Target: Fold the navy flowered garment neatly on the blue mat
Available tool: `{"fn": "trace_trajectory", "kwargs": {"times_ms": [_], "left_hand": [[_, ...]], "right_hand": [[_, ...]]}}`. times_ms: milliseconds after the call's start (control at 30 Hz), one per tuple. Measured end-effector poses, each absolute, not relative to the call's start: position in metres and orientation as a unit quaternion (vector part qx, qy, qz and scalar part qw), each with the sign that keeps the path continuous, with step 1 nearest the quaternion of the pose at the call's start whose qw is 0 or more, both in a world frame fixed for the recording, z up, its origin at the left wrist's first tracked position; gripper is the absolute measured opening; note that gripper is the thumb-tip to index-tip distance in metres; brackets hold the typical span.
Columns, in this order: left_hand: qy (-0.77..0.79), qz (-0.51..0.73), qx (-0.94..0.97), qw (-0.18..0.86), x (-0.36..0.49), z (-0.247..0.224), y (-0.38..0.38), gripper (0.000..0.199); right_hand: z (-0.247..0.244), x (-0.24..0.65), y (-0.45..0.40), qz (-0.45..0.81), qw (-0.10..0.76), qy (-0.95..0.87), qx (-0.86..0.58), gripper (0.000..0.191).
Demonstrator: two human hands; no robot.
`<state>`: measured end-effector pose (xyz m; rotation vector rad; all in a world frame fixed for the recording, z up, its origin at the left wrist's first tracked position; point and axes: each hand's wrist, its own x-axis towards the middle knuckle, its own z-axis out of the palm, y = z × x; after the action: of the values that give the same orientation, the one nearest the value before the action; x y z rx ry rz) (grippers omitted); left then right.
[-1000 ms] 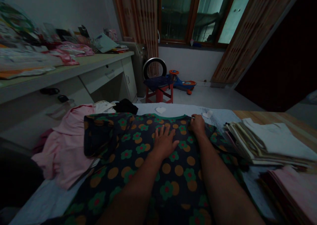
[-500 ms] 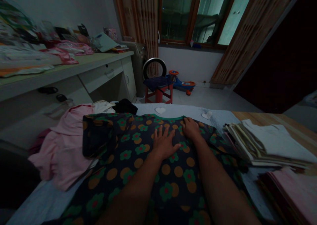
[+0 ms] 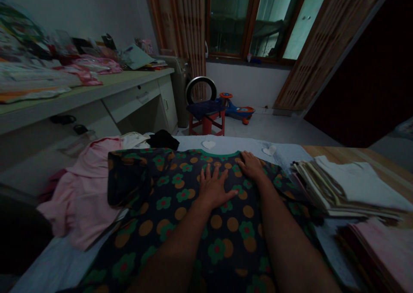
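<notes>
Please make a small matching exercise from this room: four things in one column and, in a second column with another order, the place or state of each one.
Things:
1. left hand
2. pink garment
3. stack of folded cloths
4. red stool

Places or states:
A. has a dark cloth on its seat
B. lies to the right of the flowered garment
C. rests flat on the flowered garment
D. lies crumpled to the left of the flowered garment

Pairs: 1-C, 2-D, 3-B, 4-A
</notes>
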<state>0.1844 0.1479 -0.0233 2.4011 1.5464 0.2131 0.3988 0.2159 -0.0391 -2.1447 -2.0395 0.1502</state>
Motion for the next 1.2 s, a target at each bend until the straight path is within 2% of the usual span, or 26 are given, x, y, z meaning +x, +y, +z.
{"fn": "trace_trajectory", "kwargs": {"times_ms": [233, 433, 633, 867, 1033, 1200], "left_hand": [[0.535, 0.076, 0.830, 0.137, 0.184, -0.025, 0.149, 0.092], [0.535, 0.079, 0.829, 0.141, 0.184, -0.026, 0.149, 0.092], [0.534, 0.072, 0.831, 0.140, 0.184, -0.025, 0.149, 0.092], [0.535, 0.066, 0.832, 0.133, 0.184, -0.025, 0.150, 0.091], [0.539, 0.072, 0.830, 0.123, 0.185, -0.027, 0.150, 0.087], [0.539, 0.078, 0.830, 0.120, 0.186, -0.028, 0.150, 0.085]], "right_hand": [[-0.033, 0.418, 0.214, -0.022, 0.132, -0.574, -0.808, 0.048], [-0.028, 0.425, 0.207, -0.040, 0.126, -0.487, -0.864, 0.038], [-0.020, 0.425, 0.209, -0.025, 0.132, -0.466, -0.874, 0.030], [-0.021, 0.422, 0.206, -0.072, 0.172, -0.439, -0.879, 0.027], [-0.014, 0.402, 0.205, -0.084, 0.200, -0.568, -0.794, 0.029], [-0.018, 0.369, 0.205, -0.006, 0.124, -0.707, -0.697, 0.029]]}}
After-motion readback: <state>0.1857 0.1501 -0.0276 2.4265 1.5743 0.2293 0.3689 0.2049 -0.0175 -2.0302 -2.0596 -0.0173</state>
